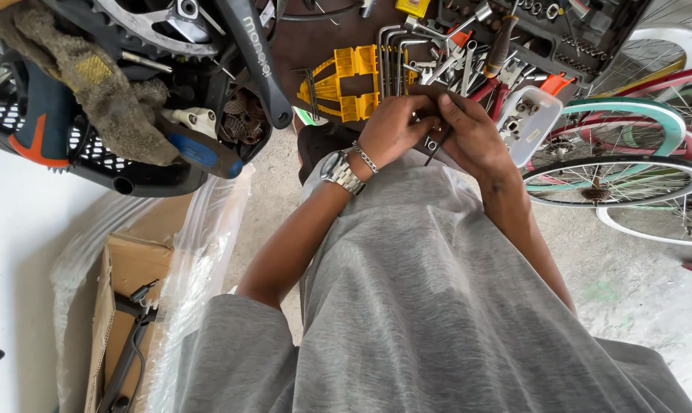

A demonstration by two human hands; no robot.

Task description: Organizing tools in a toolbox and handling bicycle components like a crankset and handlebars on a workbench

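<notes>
A yellow plastic holder (344, 82) lies up top among loose wrenches (392, 53), and just right of them sits a dark socket tray (548, 34). A clear plastic tub (531, 122) holding small bits lies near bicycle wheels (629, 180) stacked on the concrete floor (629, 291), one rim teal, another white. To the left, a black crate (24, 130) carries a dirty rag (105, 95), a chainring (151, 27), a crank arm (258, 65) and a blue-handled tool (204, 153). Lower left, an open cardboard box (124, 268) wrapped in clear plastic sheeting (200, 260) shows dark metal parts inside.
</notes>
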